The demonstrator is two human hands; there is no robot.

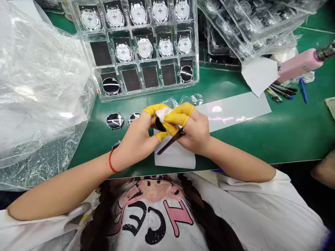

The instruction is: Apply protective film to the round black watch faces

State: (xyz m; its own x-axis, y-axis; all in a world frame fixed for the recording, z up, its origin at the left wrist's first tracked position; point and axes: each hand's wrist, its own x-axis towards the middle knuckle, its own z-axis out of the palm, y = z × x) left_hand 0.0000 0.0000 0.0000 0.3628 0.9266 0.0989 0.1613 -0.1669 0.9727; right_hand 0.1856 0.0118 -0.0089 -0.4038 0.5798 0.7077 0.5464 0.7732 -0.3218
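**Desk:** What's on your head-camera feed?

**Me:** I'm looking down at a clear plastic tray (pixel 131 93) on a green mat (pixel 261 139). Its two far rows hold nine silver-backed discs (pixel 144 48). In the nearest row I count two glossy dark discs (pixel 186 73) and three bare dark pads (pixel 150 77); one more bare pad (pixel 101 53) sits at the left of the middle row.

**Desk:** Anything outside the tray?

**Me:** Two loose dark discs (pixel 114 120) lie on the mat just left of the hands, and a third disc (pixel 116 144) is half hidden by the left hand.

**Desk:** And the hands?

**Me:** Both are closed and nearly touching above a white pad (pixel 175 158). The left hand (pixel 136 137) pinches a dark disc (pixel 159 124) in its yellow-capped fingers (pixel 157 109), with a white wipe (pixel 163 114) bunched against it. The right hand (pixel 192 130) grips a slim black tool (pixel 171 141) (tweezers or a brush, I can't tell from here) and presses in on the disc from the right. That disc sits between the two hands, mostly hidden by the fingers.
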